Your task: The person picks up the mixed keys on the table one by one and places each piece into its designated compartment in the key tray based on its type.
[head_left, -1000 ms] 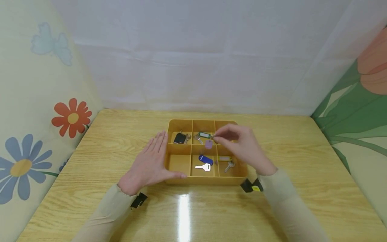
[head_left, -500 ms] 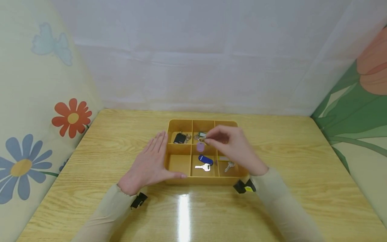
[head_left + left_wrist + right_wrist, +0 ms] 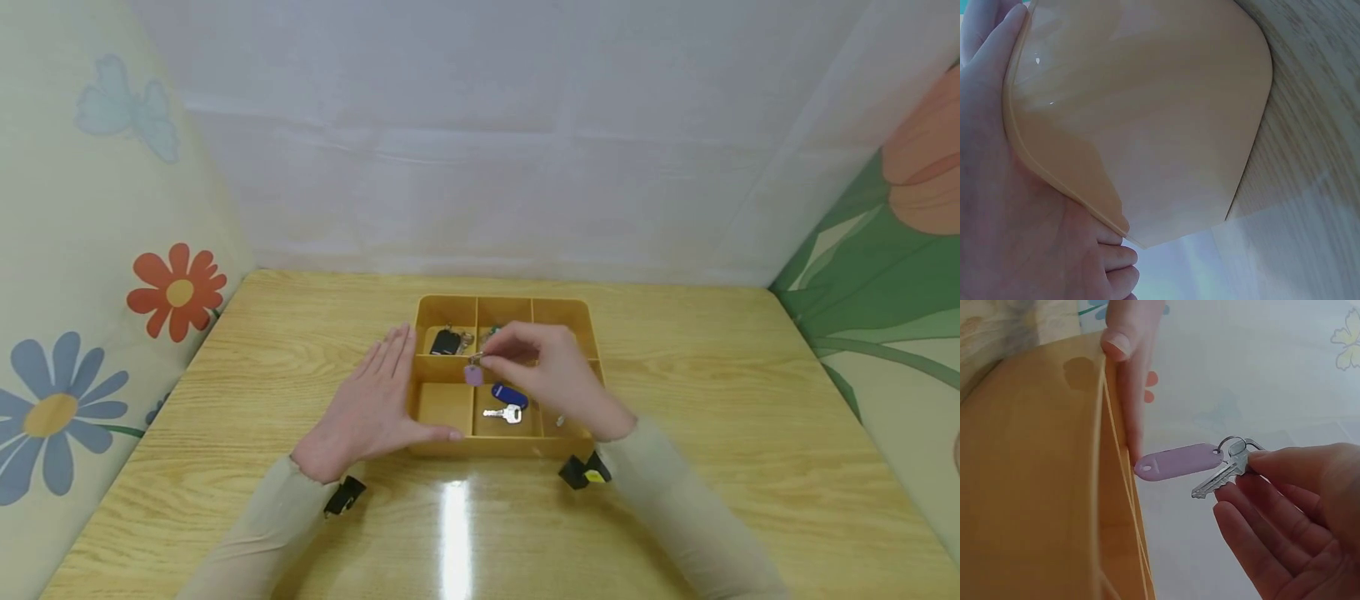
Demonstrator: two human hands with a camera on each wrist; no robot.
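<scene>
Between thumb and fingertips, my right hand (image 3: pixel 551 371) pinches a key (image 3: pixel 1225 474) whose ring carries a purple tag (image 3: pixel 1180 462). The tag hangs in the air over the middle divider of a yellow six-compartment organizer tray (image 3: pixel 480 447). My left hand (image 3: pixel 367 402) lies with straight fingers along the tray's left wall, its thumb across the front-left corner. The front middle compartment has a blue tag (image 3: pixel 510 396) and a silver key (image 3: pixel 504 414). A black tag (image 3: pixel 446 342) with keys lies in the back left compartment. My right hand partly covers the back middle and front right compartments.
The tray stands on a wood-grain table (image 3: pixel 675 350). A white cloth (image 3: pixel 480 167) hangs behind it. Flower-patterned panels (image 3: pixel 67 375) stand at both sides. A small black device (image 3: pixel 585 472) sits at my right wrist, another at my left wrist.
My right hand has moved left and slightly toward the front, carrying the key with the purple tag from the back middle compartment toward the front left one. My left hand has stayed in place.
</scene>
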